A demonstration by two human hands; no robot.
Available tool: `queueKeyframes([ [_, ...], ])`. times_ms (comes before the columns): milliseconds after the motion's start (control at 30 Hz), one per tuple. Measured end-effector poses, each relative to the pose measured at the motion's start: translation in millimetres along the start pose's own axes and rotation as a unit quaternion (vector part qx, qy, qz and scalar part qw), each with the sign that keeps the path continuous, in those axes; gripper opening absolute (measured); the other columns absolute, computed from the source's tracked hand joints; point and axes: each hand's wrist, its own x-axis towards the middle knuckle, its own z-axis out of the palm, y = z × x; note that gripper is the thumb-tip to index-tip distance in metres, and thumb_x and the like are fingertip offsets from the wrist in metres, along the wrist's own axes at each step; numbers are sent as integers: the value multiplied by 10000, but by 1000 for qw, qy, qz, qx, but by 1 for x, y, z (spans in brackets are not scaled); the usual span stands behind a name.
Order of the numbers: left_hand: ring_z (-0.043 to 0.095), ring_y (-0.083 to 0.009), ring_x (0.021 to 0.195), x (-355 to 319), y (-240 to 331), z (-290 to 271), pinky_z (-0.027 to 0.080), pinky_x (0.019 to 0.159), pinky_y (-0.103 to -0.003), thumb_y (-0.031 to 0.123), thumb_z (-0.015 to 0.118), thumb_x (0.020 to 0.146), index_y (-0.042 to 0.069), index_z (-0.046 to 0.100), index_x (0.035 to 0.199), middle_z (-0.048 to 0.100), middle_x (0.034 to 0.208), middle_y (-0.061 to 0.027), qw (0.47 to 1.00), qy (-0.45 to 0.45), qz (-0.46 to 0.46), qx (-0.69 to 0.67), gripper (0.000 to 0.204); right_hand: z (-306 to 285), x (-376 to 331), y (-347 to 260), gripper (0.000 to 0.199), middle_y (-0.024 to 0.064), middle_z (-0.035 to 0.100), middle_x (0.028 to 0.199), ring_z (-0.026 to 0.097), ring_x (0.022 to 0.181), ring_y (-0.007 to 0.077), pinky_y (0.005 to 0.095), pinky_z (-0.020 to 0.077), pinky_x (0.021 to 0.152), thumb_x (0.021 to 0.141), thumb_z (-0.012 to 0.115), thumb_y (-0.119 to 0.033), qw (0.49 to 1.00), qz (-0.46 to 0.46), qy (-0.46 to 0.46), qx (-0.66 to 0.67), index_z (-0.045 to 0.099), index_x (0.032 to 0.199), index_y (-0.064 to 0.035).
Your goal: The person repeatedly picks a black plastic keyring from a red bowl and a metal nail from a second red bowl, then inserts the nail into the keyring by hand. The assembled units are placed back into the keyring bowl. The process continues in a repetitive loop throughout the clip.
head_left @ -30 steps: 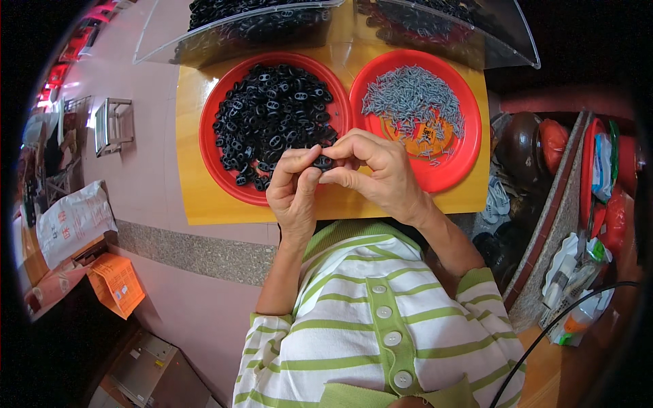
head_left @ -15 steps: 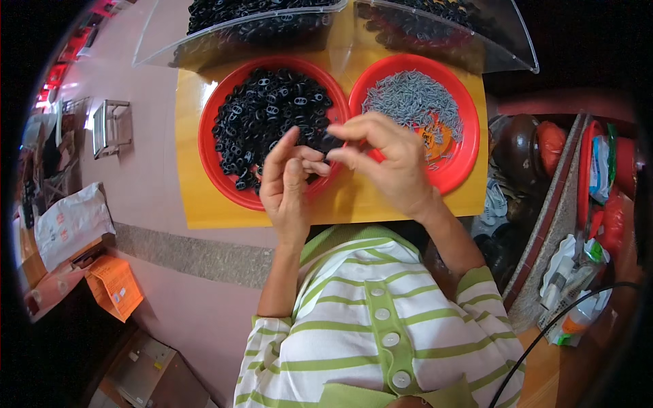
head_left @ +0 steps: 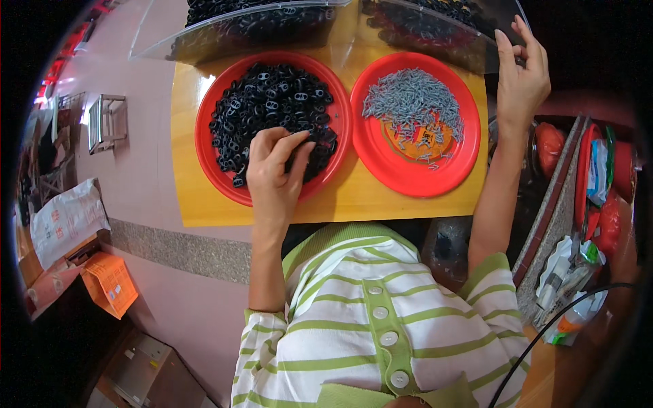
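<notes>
My left hand [head_left: 275,166] is over the near side of a red round basin [head_left: 206,160]. Its thumb and fingertips close on a small black plastic piece, mostly hidden by the fingers. Heaped in that basin are many black oval plastic pieces [head_left: 255,102], some showing two holes. My right hand [head_left: 522,71] is raised beside the right end of a clear plastic bin [head_left: 490,44], thumb and forefinger apart, with nothing visible in it. Between the hands, a red plate [head_left: 401,177] holds a pile of small grey screws [head_left: 411,95].
Behind the basin, another clear bin [head_left: 163,37] holds more black pieces. Both red dishes rest on a yellow tabletop [head_left: 340,211]. A metal stool [head_left: 105,122] stands on the floor at left. Bags and packages [head_left: 564,279] lie to the right, near a black cable [head_left: 544,330].
My hands have parted. The right one has swung from above the dishes up to the far right bin's end and opened; the left has turned and closed its fingertips over the basin.
</notes>
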Motion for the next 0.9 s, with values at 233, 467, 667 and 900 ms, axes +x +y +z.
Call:
queueKeyframes([
  [233, 505, -265, 871, 14, 12, 19, 430, 776, -367, 64, 705, 717, 60, 672, 926, 549, 921, -91, 988, -82, 55, 119, 212, 0, -64, -24, 178, 53, 632, 887, 566, 725, 119, 250, 454, 627, 830, 660, -101, 972, 21, -136, 189, 676, 1000, -53],
  [467, 508, -276, 871, 15, 11, 27, 428, 782, -371, 42, 704, 708, 42, 662, 874, 549, 916, -104, 986, -83, 55, 132, 171, -24, -129, -32, 122, 49, 601, 820, 539, 640, 99, 259, 425, 566, 793, 678, -48, 908, 121, -357, 181, 662, 910, -17],
  [667, 532, -272, 880, 10, 9, 25, 440, 769, -361, 3, 695, 709, 39, 625, 863, 561, 929, -101, 994, -43, 58, 83, 173, -28, -149, -29, 113, 91, 576, 820, 582, 738, 243, 348, 466, 640, 789, 670, -101, 929, 71, -340, 126, 624, 868, -34],
  [900, 590, -90, 782, -11, 11, 18, 467, 696, -216, 7, 635, 848, -1, 608, 932, 631, 896, -39, 984, 1, -91, -150, 89, -25, -148, -35, 90, 101, 574, 840, 586, 831, 287, 388, 472, 692, 791, 648, -93, 930, 45, -349, 110, 595, 832, -33],
])
